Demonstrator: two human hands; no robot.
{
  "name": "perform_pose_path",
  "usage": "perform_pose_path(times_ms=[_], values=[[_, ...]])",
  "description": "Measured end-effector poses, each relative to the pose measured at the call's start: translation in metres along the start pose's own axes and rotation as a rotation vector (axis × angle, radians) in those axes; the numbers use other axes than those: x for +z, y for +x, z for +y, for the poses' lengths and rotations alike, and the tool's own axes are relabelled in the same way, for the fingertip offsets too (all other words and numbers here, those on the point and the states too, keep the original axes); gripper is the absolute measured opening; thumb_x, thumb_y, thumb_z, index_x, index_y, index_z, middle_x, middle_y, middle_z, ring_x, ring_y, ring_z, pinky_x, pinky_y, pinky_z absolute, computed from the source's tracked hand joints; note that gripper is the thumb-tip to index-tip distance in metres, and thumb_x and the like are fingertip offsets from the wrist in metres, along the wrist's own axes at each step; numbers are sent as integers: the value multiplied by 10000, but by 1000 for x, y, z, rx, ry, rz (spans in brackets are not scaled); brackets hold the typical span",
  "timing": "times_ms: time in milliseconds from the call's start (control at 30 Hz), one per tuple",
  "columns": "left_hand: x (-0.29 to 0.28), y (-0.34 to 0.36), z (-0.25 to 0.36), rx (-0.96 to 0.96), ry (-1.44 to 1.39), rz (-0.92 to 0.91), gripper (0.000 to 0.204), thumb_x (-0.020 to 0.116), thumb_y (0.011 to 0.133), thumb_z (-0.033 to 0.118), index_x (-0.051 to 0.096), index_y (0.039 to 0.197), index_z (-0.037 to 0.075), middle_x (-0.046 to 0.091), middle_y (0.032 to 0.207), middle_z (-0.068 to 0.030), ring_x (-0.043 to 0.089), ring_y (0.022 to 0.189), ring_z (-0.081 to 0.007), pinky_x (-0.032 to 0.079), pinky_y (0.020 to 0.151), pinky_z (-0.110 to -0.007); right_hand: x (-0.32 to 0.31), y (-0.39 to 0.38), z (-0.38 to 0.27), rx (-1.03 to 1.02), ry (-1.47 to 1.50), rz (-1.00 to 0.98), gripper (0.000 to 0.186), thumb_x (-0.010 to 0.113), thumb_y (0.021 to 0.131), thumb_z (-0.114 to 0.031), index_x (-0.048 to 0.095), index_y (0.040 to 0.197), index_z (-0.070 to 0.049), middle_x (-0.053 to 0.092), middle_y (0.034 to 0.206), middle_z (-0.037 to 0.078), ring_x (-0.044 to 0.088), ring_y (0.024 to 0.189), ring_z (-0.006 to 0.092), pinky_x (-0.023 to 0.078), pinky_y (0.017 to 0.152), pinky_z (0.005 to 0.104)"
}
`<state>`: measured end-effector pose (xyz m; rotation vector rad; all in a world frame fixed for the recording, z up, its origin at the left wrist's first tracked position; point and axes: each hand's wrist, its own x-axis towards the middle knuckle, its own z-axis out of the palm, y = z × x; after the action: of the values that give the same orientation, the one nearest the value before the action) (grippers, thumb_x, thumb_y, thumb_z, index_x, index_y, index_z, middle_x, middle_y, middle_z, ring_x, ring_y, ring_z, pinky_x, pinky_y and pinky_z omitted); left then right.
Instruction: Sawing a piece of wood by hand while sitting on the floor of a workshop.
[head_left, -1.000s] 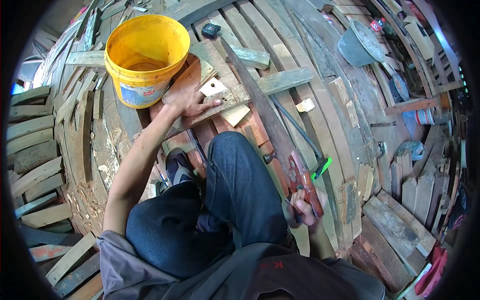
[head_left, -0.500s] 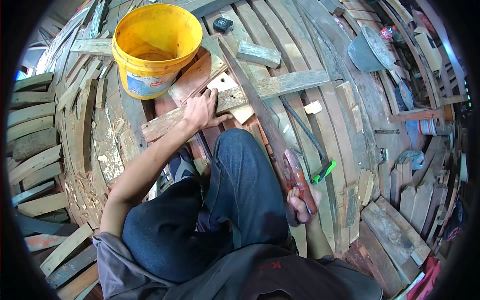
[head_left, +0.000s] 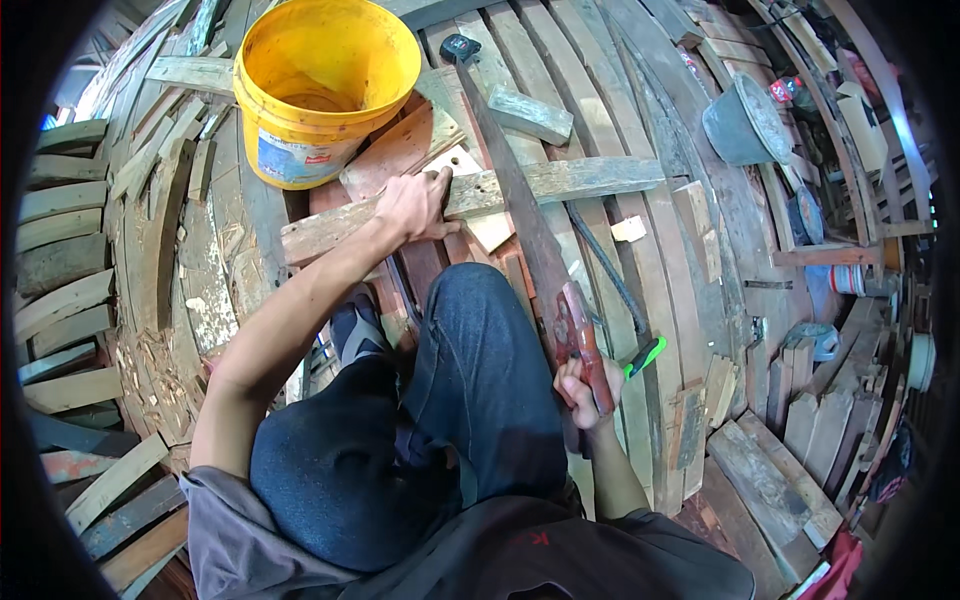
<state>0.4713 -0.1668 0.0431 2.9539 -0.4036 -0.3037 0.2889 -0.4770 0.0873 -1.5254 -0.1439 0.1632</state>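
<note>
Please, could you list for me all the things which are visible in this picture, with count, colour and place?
Handsaw: 1, rusty brown blade, reddish handle, blade crossing the plank
Wooden plank: 1, weathered brown, under the left hand
Yellow bucket: 1, yellow, upper left
Tape measure: 1, black, near the saw's tip
Wood block: 1, greyish, beyond the plank
Pale offcut: 1, cream, right of the saw
Tool handle: 1, green and black, right of the saw handle
Grey bucket: 1, grey, upper right
Piled wood: many, brown and grey, left side
Cloth: 1, pinkish red, lower right
Left hand: 1, bare, on the plank
Right hand: 1, bare, on the saw handle
</note>
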Motion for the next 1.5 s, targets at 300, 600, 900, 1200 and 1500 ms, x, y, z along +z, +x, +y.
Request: perform_pose_path(times_ms=[300,600,900,1200,1500], values=[[6,-1,4,-43,-7,-41,802,829,593,349,405,1170,-12,627,903,-219,646,793,-392,516,686,-456,6,4,-7,95,-142,-14,112,563,815,-15,466,763,1,393,524,8,397,427,91,354,424,249],[21,0,1,-32,-2,66,342,395,880,108,461,1194,-10,639,909,-245,661,752,-367,512,642,-459,21,14,5,76,-270,-3,192,597,781,-46,450,658,-43,415,564,40,441,486,171,350,474,314],[10,-2,3,-56,-32,64,249,403,878,106,485,1088,1,649,880,-246,663,721,-383,527,631,-468,11,-9,-32,87,-235,30,123,582,820,-41,512,720,-26,471,585,8,466,545,94,375,515,258],[16,3,7,-57,-85,98,247,396,884,111,482,1091,9,644,919,-236,661,742,-385,525,659,-471,33,77,4,55,-120,6,186,599,839,-52,486,693,-26,474,540,10,467,452,84,358,421,256],[17,-3,8,-79,-82,42,297,437,856,117,446,1129,1,622,949,-226,651,746,-392,523,664,-479,13,4,-22,122,-164,-14,166,569,831,-20,462,706,-47,437,536,-17,425,444,63,318,421,221]])
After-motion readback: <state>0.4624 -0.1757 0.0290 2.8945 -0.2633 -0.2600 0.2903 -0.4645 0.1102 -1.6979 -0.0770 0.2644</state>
